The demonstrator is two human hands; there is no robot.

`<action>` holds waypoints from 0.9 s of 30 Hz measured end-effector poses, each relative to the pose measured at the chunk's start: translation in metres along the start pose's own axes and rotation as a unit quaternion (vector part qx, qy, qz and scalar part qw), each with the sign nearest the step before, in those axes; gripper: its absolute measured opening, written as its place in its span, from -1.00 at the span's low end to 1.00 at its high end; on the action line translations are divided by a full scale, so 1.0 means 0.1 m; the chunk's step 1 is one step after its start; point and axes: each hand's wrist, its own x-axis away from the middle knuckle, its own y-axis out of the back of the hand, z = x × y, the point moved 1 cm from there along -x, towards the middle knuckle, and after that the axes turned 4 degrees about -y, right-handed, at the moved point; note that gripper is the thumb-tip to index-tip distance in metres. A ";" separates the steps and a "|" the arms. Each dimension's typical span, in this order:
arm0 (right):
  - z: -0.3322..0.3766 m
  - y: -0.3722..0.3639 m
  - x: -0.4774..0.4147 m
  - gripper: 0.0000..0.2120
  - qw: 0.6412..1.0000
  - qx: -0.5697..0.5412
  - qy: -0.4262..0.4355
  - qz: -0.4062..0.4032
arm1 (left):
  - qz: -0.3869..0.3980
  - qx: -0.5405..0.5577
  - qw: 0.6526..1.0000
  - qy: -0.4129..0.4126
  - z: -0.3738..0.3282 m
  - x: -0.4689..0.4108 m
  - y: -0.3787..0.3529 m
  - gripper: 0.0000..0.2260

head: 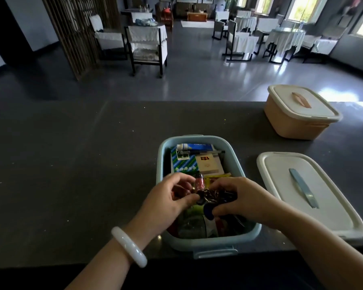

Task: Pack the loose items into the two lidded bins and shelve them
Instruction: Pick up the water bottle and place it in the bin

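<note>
Both hands hold a bunch of keys (210, 197) over the open blue bin (208, 245): the left hand (172, 195) pinches one side and the right hand (239, 197) curls round the other. Packets lie below and beyond the grip. The lid (323, 206) lies right of the grip, with a closed peach bin (298, 126) farther beyond.

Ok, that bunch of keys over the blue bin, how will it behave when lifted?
Probably floppy: the key bunch looks like loose pieces on rings, and a blue tag hangs below. Likely heavy for its size, looking mostly metal. It may snag the packets in the blue bin, as the left hand and right hand hold it just above them.
</note>
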 end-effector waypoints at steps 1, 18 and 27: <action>-0.03 0.00 0.02 -0.61 1.000 0.000 -0.016 0.009 | -0.036 -0.090 0.995 -0.030 0.03 0.00 0.03 -0.73; -0.21 -0.20 -0.01 -0.61 0.983 0.175 -0.005 0.059 | -0.182 -0.284 0.941 -0.026 0.32 0.02 0.03 -0.58; 0.03 -0.09 -0.12 -0.69 0.977 0.206 0.053 0.004 | -0.182 -0.266 0.946 -0.025 0.33 0.06 0.08 -0.66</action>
